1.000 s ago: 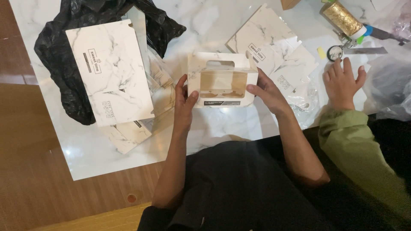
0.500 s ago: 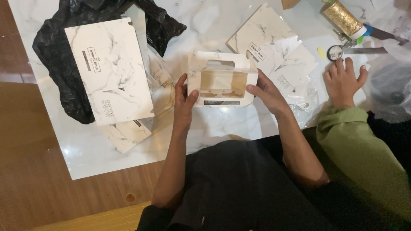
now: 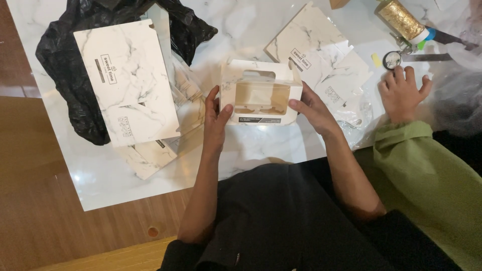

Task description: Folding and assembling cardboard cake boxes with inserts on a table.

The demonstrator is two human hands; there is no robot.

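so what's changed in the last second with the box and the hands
Almost nothing. Both hands keep the same hold on the small marbled box: left hand at its left end, right hand at its right end, with no visible shift in either grip. The other person's hand in the green sleeve stays flat on the table. The flat box blanks and black bag are unmoved.

left hand (image 3: 217,120) + right hand (image 3: 311,108) grip marble-print window box (image 3: 261,93) | white table (image 3: 251,145)
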